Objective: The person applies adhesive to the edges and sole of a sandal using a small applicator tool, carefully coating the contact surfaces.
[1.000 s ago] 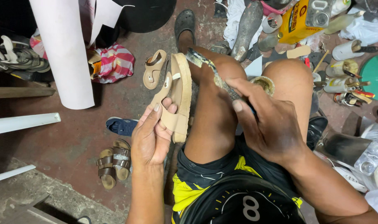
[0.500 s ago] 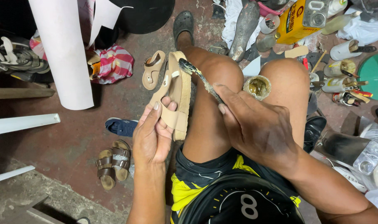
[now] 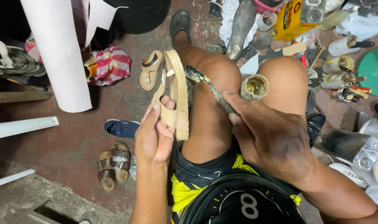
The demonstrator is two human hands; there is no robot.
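My left hand (image 3: 153, 135) grips a tan sandal (image 3: 175, 97) on edge beside my left knee; its cork-like sole is rough. My right hand (image 3: 272, 139) is closed on a grimy brush (image 3: 207, 85), bristles near the sole. A glue tin (image 3: 254, 86) sits between my knees; brown sandals (image 3: 113, 164) lie on the floor.

A yellow box (image 3: 292, 23) with black print lies at the top right — beside a striped pink-and-white bag (image 3: 110, 65) further left

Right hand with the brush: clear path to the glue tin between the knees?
Probably yes. The right hand holds the brush over the left thigh; the open glue tin sits just beside it, nothing between them.
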